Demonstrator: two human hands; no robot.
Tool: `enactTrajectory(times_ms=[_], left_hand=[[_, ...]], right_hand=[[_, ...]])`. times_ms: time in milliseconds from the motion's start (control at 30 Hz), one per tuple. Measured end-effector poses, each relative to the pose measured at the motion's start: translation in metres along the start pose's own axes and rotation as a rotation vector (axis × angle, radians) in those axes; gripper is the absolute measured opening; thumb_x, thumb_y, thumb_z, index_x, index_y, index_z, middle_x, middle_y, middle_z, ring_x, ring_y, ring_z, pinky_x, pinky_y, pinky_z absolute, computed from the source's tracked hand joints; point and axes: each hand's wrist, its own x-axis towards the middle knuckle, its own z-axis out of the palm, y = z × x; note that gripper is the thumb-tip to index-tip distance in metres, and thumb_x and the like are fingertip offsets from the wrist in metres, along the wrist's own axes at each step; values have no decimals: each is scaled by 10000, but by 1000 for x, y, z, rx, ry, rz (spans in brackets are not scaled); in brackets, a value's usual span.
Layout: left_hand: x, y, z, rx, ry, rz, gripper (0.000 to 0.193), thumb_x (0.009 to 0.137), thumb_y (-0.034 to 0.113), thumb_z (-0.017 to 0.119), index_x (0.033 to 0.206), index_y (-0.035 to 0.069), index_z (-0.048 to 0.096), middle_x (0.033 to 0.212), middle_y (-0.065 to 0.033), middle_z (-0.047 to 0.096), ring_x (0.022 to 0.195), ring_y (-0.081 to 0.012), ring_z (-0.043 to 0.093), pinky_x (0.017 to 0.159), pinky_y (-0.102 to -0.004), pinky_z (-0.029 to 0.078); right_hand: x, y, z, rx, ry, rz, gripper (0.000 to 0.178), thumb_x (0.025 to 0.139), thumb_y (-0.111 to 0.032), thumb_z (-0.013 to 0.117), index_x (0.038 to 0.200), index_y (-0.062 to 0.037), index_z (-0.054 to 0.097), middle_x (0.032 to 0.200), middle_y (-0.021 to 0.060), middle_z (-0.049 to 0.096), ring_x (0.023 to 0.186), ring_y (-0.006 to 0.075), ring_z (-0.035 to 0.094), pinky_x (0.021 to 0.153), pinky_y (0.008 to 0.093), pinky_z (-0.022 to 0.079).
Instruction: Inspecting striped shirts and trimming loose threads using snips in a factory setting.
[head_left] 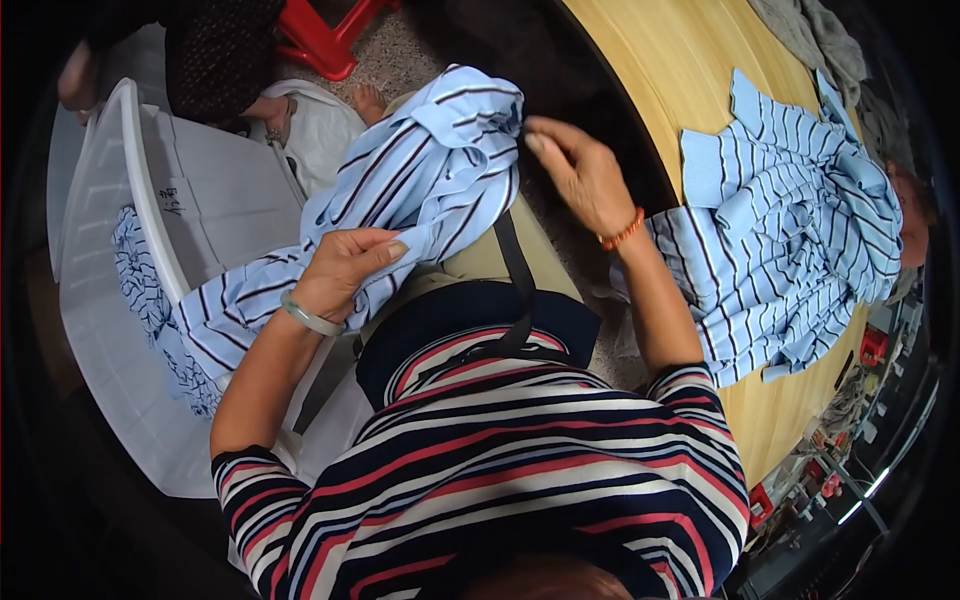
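White bin (110, 385) at far left, ruffled blue cloth (143, 285) inside. Left hand (345, 265): thumb and fingers closed on a fold of the striped garment (400, 175), which extends from that hand toward 1 o'clock over the lap and toward 8 o'clock at the bin. Right hand (578, 175): fingers curled, garment just beside its fingertips at 9 o'clock; whether it pinches anything cannot be told. Striped pile (785, 225) at its 4 o'clock, on the table (655, 70).

Item 1, at ten o'clock in my head-camera view: handwritten inscription (172, 195), short, in dark strokes, on the whitish wall of a plastic bin (235, 190). It shows small; I cannot reliably separate its strokes.
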Motion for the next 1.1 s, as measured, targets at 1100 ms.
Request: enactTrajectory(times_ms=[1100], left_hand=[[-11, 18, 18, -236, -146, 20, 275, 894, 36, 662, 1156, -44, 644, 1032, -112, 708, 870, -133, 688, 804, -247, 556]], right_hand=[[-68, -49, 54, 303, -21, -414, 323, 848, -59, 706, 1167, -18, 684, 684, 74, 567, 558, 148, 537, 515, 281, 416]])
